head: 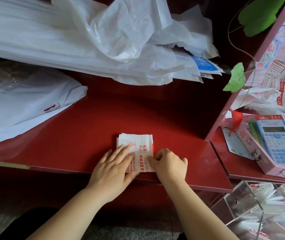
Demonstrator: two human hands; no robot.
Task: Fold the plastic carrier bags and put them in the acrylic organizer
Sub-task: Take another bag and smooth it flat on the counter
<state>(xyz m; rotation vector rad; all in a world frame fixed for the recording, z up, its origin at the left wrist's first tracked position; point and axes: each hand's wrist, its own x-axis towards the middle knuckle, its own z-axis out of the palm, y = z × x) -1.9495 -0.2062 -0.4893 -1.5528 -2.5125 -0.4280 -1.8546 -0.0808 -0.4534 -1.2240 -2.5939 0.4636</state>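
The folded carrier bag (135,149), at the 6 o'clock edge of the desk (86,122), is pinned flat under the straight-fingered left hand (115,167) and pinched at its 3 o'clock edge by the right hand (169,163), presumably so the crease is set.

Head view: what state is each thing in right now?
Folded bag, small rectangle, flat on red counter.
Left hand, fingers straight, pressing the bag.
Right hand, pinching the bag's right edge.
Bag pile, loose, unfolded.
Acrylic organizer, holding folded bags.

Bare red counter (89,122) mid; bag heap (103,40) behind, boxed calculator (280,144) right.
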